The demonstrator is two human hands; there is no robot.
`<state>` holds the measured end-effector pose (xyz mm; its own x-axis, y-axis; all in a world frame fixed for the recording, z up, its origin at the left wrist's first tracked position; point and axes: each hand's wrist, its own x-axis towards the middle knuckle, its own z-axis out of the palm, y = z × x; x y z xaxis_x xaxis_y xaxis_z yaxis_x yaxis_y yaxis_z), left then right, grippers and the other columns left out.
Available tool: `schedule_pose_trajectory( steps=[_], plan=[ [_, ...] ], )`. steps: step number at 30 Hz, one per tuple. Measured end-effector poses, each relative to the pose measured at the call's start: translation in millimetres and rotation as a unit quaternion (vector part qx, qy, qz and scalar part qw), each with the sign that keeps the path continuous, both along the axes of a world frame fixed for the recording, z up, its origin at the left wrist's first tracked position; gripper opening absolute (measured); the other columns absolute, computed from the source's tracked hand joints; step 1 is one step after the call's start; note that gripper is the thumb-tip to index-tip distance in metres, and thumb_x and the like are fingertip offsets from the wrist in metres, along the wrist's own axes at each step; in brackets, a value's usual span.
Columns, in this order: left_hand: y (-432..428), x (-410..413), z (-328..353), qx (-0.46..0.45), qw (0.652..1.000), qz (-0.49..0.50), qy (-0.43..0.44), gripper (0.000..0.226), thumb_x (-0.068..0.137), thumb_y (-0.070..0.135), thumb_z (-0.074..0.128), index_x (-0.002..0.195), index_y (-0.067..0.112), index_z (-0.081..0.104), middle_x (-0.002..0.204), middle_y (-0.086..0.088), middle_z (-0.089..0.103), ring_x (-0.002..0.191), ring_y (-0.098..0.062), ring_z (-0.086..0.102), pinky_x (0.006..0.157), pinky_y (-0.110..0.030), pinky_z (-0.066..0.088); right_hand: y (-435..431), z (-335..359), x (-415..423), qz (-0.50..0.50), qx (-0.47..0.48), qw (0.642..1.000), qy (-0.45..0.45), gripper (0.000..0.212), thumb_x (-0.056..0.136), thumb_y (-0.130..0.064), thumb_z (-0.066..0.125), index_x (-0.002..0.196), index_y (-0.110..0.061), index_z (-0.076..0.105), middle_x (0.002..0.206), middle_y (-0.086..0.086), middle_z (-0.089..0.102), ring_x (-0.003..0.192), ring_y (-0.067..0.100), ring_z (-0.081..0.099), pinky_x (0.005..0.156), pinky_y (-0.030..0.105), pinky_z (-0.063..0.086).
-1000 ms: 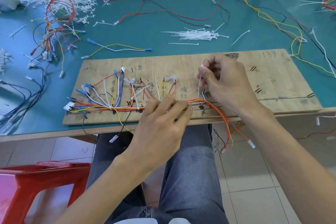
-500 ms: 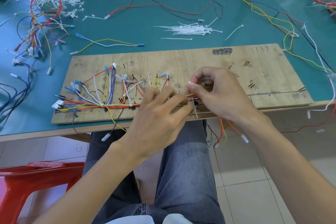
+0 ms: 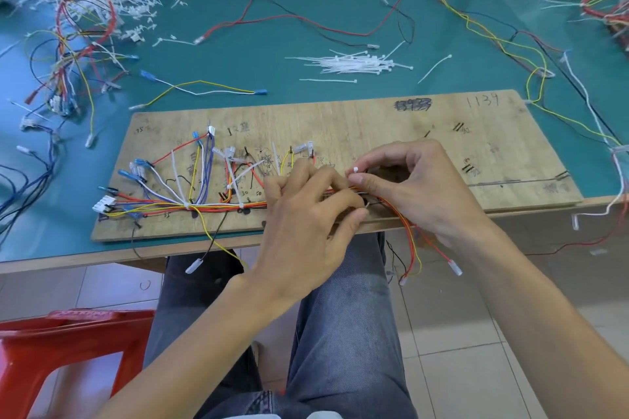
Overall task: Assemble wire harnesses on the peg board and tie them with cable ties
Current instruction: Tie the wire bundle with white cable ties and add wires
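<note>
Two cable ties (image 3: pixel 186 206) bound our harness (image 3: pixel 218 204) near the peg board's (image 3: pixel 374 122) left end; our right hand (image 3: pixel 415 187) pinched a third tie (image 3: pixel 355 169), our left hand (image 3: pixel 306 224) curled its fingers round the harness; trimming remained.

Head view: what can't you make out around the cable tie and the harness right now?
Head view:
- The cable tie: only its head shows, pinched by the right hand; the strap is hidden behind both hands.
- The left hand: its own fingers hide whether it grips the wire bundle.
- The peg board: pencilled marks too small to read.
- The wire pile: cut off by the right edge.
</note>
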<state>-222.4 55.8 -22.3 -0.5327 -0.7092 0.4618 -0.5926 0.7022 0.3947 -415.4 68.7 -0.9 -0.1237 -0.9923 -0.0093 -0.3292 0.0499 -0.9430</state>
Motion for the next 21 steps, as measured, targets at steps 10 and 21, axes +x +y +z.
schedule_pose_trajectory(
  steps=[10,21],
  plan=[
    [-3,-12,20,0.162,0.981,0.105,0.015,0.023,0.096,0.052,0.059,0.092,0.037,0.076,0.092,0.011,0.046,0.101,-0.016,0.037,0.09,-0.044,0.028,4,-9,-7,0.003,-0.048,0.999,0.004,0.011,0.085,-0.014,0.087,0.095,-0.018,0.084,0.099,0.0,0.079,0.096,0.019,0.075,0.092,0.051,0.059],
    [-5,-12,25,0.223,0.967,0.115,0.051,0.018,0.098,0.05,0.065,0.095,0.037,0.077,0.098,0.008,0.05,0.107,-0.019,0.039,0.096,-0.049,0.032,6,-12,-6,-0.004,-0.074,0.996,0.04,0.011,0.085,-0.015,0.087,0.096,-0.015,0.084,0.098,-0.001,0.078,0.097,0.015,0.073,0.091,0.043,0.057]
  ],
)
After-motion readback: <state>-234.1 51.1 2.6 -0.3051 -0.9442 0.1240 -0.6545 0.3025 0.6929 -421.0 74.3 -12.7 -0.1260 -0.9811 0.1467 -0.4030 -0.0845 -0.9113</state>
